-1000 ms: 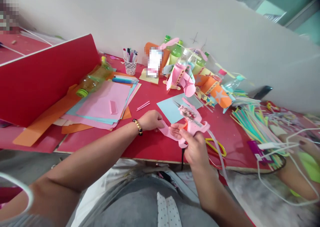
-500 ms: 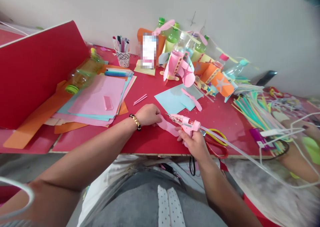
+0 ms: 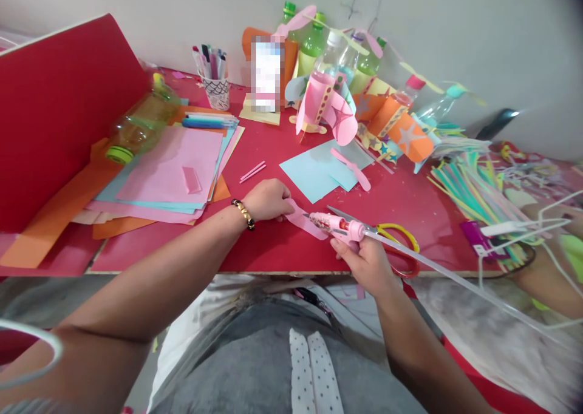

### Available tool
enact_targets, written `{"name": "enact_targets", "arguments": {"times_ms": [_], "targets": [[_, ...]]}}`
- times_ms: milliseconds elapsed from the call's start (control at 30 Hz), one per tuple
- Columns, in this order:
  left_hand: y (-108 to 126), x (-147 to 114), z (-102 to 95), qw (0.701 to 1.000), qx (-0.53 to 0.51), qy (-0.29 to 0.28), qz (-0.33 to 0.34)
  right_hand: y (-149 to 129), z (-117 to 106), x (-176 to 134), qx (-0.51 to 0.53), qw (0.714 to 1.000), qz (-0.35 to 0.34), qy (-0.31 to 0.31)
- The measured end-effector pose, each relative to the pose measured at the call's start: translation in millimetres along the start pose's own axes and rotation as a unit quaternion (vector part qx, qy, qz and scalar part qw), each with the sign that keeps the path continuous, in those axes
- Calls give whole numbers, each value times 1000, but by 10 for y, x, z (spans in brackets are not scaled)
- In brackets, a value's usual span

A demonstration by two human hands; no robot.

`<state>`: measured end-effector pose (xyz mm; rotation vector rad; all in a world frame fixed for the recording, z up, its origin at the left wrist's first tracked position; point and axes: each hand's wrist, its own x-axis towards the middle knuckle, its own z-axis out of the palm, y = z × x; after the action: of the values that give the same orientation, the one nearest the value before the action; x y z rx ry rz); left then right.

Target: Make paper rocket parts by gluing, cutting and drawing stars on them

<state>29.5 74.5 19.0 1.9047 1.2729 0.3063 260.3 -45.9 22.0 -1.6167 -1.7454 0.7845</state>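
My left hand [image 3: 272,200] pinches one end of a pink paper propeller [image 3: 298,217] held low over the red table. In my right hand [image 3: 367,259] is a pink glue gun [image 3: 339,226], with a long clear glue stick [image 3: 432,262] trailing out of its back end. The gun's nozzle points left and lies over the middle of the propeller; whether it touches the paper I cannot tell. Scissors [image 3: 401,235] with yellow and red handles lie just behind the gun. Another pink propeller [image 3: 350,169] rests partly on light blue paper [image 3: 305,174].
Coloured paper sheets [image 3: 173,165] are stacked at left beside a plastic bottle [image 3: 146,122]. A pen cup [image 3: 216,92] and a phone [image 3: 266,77] stand behind. Bottle planes [image 3: 321,101] crowd the back right. Straw-like strips [image 3: 469,189] lie near another person's arm [image 3: 546,280].
The glue gun's nozzle has come down over the middle of the propeller, and the gun now lies flatter. More of the scissors shows. The view has shifted slightly.
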Motion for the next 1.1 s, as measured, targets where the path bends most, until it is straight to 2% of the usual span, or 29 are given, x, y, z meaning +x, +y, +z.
{"name": "enact_targets", "arguments": {"times_ms": [200, 467, 1100], "targets": [[-13, 11, 8, 1000, 10, 2, 1, 20, -4, -39, -13, 1000, 3, -7], [2, -2, 2, 1000, 16, 0, 11, -93, -53, -57, -20, 999, 13, -31], [-18, 9, 15, 1000, -11, 2, 15, -46, -9, 11, -15, 998, -31, -47]]}}
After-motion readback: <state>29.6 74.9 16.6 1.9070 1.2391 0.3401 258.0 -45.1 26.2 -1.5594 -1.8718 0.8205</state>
